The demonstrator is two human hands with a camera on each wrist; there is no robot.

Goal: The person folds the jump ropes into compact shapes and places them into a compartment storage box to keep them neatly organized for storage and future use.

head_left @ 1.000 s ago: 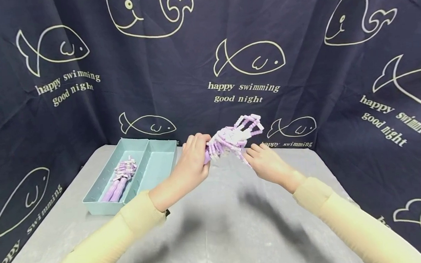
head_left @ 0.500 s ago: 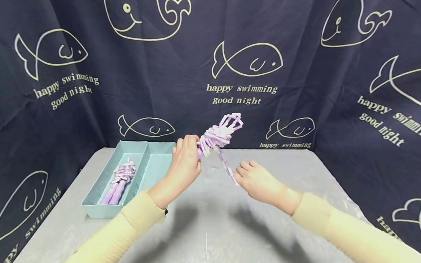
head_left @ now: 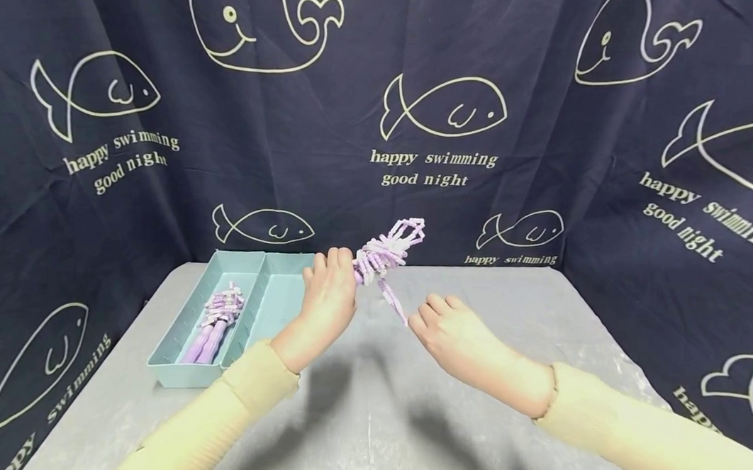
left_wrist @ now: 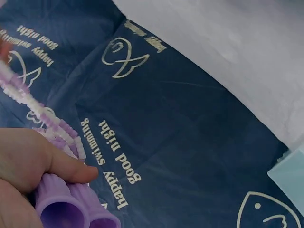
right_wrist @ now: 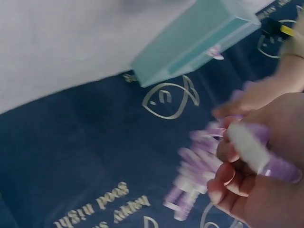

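A beaded jump rope [head_left: 380, 257], purple and white, is bundled in the air above the table. My left hand [head_left: 328, 288] grips its purple handles [left_wrist: 86, 195], whose hollow ends show side by side in the left wrist view. Rope is wound round the bundle, and loops stick out at its far end. From the bundle a beaded strand [head_left: 391, 300] slants down to my right hand [head_left: 452, 334], which pinches it in curled fingers. Close to the right wrist camera, a blurred white and purple bead piece [right_wrist: 251, 149] lies across that hand.
At the left of the grey table [head_left: 386, 419] stands a light blue tray [head_left: 188, 375] with two compartments. A second bundled jump rope [head_left: 223, 307] lies in its left compartment. A dark blue fish-print curtain [head_left: 321, 145] hangs behind and at both sides.
My right hand has drawn the strand down and slightly left from beside the bundle. My left hand and the bundle have shifted a little left; the strand now hangs below it.
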